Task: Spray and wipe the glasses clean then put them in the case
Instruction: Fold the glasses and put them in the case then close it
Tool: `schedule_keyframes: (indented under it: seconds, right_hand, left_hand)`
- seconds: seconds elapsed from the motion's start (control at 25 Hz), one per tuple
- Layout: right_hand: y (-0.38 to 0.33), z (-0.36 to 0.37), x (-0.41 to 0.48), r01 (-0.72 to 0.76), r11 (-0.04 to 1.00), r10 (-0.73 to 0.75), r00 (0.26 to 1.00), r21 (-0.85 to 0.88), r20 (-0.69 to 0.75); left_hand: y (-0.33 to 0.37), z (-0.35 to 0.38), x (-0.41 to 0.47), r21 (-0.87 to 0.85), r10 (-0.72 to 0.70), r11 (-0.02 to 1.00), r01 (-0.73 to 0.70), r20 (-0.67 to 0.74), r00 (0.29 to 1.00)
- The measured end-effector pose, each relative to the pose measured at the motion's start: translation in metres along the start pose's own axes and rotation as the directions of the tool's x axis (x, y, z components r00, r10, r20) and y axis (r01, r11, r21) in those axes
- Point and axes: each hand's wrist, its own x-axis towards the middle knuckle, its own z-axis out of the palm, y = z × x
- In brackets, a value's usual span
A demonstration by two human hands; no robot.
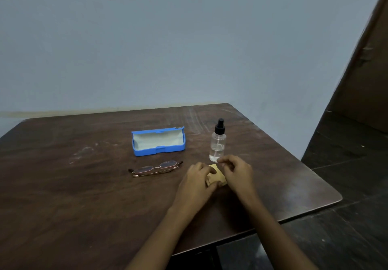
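Note:
Folded glasses (pixel 155 168) with a thin reddish-gold frame lie on the dark wooden table (pixel 84 185), left of my hands. Behind them a blue case (pixel 159 141) stands open, its pale lining bare. A clear spray bottle (pixel 218 141) with a black nozzle stands upright to the right of the case. A small folded yellow cloth (pixel 217 175) rests on the table just in front of the bottle. My left hand (pixel 198 180) pinches the cloth's left side. My right hand (pixel 236 172) curls its fingers over the cloth's far right edge, close to the bottle's base.
The table's right edge (pixel 315 208) runs diagonally near my right forearm, with dark floor tiles (pixel 346 185) beyond it. A blue-grey wall (pixel 168 49) backs the table. A brown door (pixel 369 70) stands at the far right.

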Motion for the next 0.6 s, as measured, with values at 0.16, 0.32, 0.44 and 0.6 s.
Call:
schedule_keyframes:
  seconds: [0.16,0.32,0.44,0.6]
  right_hand:
    - [0.007,-0.004,-0.002,-0.155,0.985,0.161,0.983,-0.076,0.085]
    - [0.005,-0.003,0.002,-0.180,0.952,0.225,0.960,-0.246,0.166]
    - [0.005,-0.001,0.005,-0.235,0.933,0.287,0.943,-0.274,0.170]
    - [0.003,-0.002,0.006,-0.282,0.920,0.338,0.923,-0.273,0.185]
  left_hand:
    - [0.002,0.012,-0.004,0.101,-0.046,0.994,0.046,-0.010,0.999]
    - [0.002,0.015,-0.004,0.197,-0.017,0.980,0.016,0.001,1.000]
    - [0.001,0.015,-0.002,0.216,-0.025,0.976,0.026,-0.006,1.000]
    - [0.001,0.015,-0.003,0.210,-0.023,0.977,0.030,-0.033,0.999]
